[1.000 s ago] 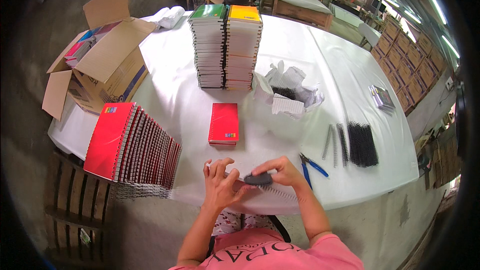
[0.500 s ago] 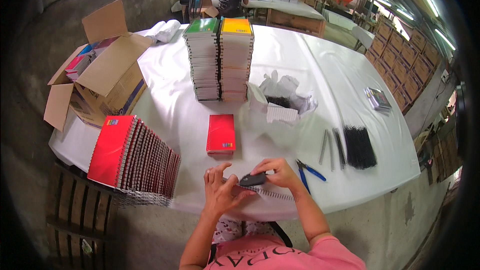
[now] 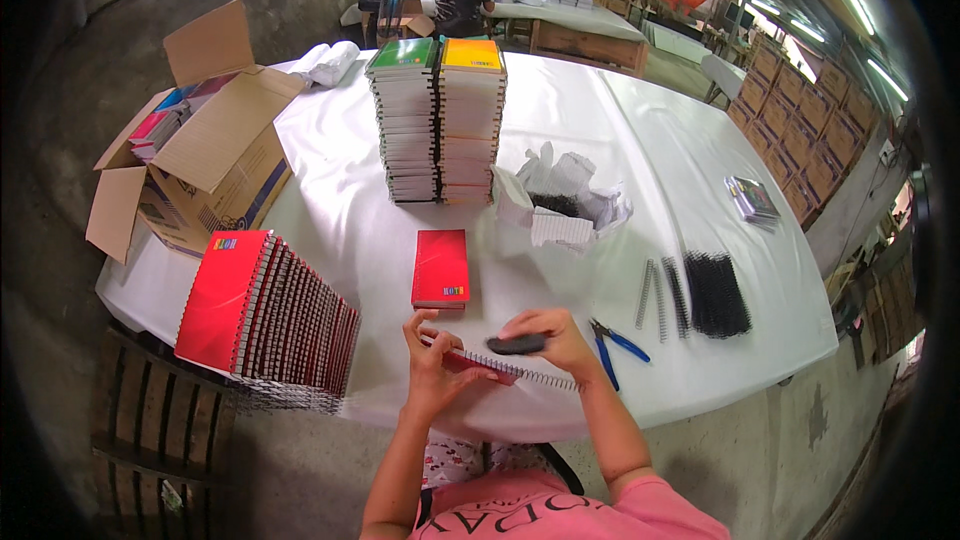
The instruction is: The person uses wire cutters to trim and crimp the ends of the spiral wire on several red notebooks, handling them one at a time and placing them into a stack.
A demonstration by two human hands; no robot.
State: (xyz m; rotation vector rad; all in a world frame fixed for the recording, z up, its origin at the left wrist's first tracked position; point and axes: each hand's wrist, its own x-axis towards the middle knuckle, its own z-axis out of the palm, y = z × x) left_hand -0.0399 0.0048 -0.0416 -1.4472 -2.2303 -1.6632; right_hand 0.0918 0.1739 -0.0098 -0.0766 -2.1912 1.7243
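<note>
My left hand (image 3: 430,372) grips a small red notebook (image 3: 466,363) near the table's front edge, fingers and thumb around it. A dark wire coil (image 3: 547,379) runs along the notebook's punched edge, and its loose end sticks out to the right. In my right hand (image 3: 557,342) is a dark, rounded, palm-sized tool (image 3: 515,344), held just above the coil; whether it touches the coil I cannot tell. Just beyond my hands lies another red notebook or a short pile of them (image 3: 440,268). Blue-handled pliers (image 3: 618,343) rest beside my right hand.
Coil-bound red notebooks (image 3: 265,315) stand stacked at the left, before an open carton (image 3: 225,155). Tall notebook piles (image 3: 403,120) stand at the back. Crumpled white wrapping (image 3: 568,202) holds black coils. More black coils (image 3: 716,295) lie at right. People sit at a far table.
The dark tool in my right hand has lifted slightly off the coil. My left fingers have shifted, and more of the red cover now shows.
</note>
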